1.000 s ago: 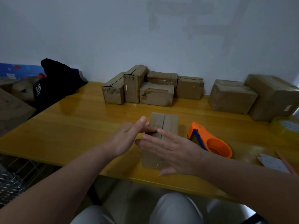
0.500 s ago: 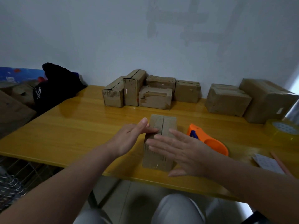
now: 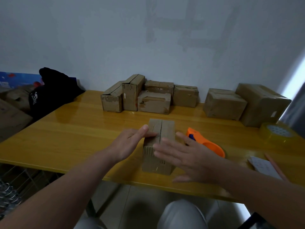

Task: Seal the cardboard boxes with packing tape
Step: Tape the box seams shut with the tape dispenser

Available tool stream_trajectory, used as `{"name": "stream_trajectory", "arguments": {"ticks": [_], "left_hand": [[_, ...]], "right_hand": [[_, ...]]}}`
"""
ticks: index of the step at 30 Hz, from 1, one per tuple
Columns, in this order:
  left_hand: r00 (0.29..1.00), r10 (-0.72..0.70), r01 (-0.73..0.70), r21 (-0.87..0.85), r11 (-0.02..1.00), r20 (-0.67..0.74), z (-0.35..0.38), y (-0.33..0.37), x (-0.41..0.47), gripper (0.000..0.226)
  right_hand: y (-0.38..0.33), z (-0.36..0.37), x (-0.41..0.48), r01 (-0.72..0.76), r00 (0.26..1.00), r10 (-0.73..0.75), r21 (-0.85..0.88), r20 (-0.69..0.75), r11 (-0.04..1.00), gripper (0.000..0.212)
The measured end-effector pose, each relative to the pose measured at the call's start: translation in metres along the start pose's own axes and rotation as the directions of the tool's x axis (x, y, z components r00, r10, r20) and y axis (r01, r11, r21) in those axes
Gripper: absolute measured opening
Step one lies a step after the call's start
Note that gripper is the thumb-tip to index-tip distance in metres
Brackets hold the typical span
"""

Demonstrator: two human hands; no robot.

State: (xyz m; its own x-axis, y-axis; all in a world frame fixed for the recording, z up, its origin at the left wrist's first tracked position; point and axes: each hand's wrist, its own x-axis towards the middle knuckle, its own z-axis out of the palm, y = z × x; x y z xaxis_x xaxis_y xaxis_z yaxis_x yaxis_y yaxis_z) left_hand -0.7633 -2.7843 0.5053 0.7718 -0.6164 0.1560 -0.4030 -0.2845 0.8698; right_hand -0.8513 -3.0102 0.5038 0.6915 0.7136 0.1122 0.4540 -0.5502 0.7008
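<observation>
A small cardboard box (image 3: 162,129) stands near the front edge of the yellow table (image 3: 74,134), its two top flaps meeting at a centre seam. My left hand (image 3: 130,144) lies against the box's left side with straight fingers reaching onto the top. My right hand (image 3: 186,157) is spread flat over the near right part of the box, fingers straight. An orange tape dispenser (image 3: 208,144) lies just right of the box, partly behind my right hand. A roll of clear tape (image 3: 277,134) sits at the far right.
Several small cardboard boxes (image 3: 148,96) are grouped at the back by the wall, with two larger boxes (image 3: 244,104) to their right. A black bag (image 3: 51,95) lies at the table's back left. A paper sheet (image 3: 262,166) and a pencil lie at the front right.
My right hand has slid right and toward me across the box top, uncovering more of the flaps. My left hand stays against the left side. The view shifted slightly.
</observation>
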Motion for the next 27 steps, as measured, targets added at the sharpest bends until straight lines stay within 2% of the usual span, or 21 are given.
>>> {"name": "stream_trajectory", "arguments": {"ticks": [2,6,12,15,18,20,22,25,27], "left_hand": [[1.0,0.0,0.0,-0.007,1.0,0.012,0.0,0.0,0.0,0.054],[1.0,0.009,-0.009,-0.007,1.0,0.008,0.001,-0.001,0.002,0.049],[1.0,0.013,-0.013,0.028,1.0,-0.012,0.004,-0.001,0.002,0.036],[0.999,0.03,-0.027,0.077,0.997,-0.027,0.005,-0.001,0.003,0.034],[0.999,0.035,-0.031,0.101,0.994,-0.034,0.006,-0.002,0.001,0.038],[0.998,0.035,-0.031,0.089,0.996,-0.045,0.006,-0.003,0.0,0.04],[0.998,0.024,-0.021,0.057,0.998,-0.059,0.008,-0.003,-0.002,0.046],[0.993,-0.024,0.026,0.014,1.0,-0.114,0.015,-0.001,-0.006,0.057],[0.986,-0.074,0.085,0.064,0.994,-0.151,0.02,0.002,-0.007,0.06]], "right_hand": [[0.002,0.0,-0.001,-0.09,0.995,0.092,0.065,-0.04,0.994,0.085],[-0.003,0.007,-0.002,-0.167,0.986,0.165,0.145,0.03,0.975,0.088],[0.002,0.015,-0.007,-0.129,0.992,0.127,0.211,0.022,0.969,0.082],[0.004,0.013,-0.013,-0.087,0.995,0.094,0.274,-0.016,0.958,0.07],[0.005,0.006,-0.02,-0.077,0.988,0.122,0.392,-0.091,0.917,0.048],[0.002,0.0,-0.022,-0.133,0.966,0.23,0.534,-0.119,0.835,0.037],[-0.005,-0.004,-0.018,-0.224,0.92,0.382,0.674,-0.094,0.704,0.038],[-0.013,-0.001,-0.009,-0.383,0.805,0.587,0.827,0.081,0.411,0.047],[-0.017,0.002,-0.004,-0.425,0.752,0.633,0.87,0.186,0.249,0.053]]}}
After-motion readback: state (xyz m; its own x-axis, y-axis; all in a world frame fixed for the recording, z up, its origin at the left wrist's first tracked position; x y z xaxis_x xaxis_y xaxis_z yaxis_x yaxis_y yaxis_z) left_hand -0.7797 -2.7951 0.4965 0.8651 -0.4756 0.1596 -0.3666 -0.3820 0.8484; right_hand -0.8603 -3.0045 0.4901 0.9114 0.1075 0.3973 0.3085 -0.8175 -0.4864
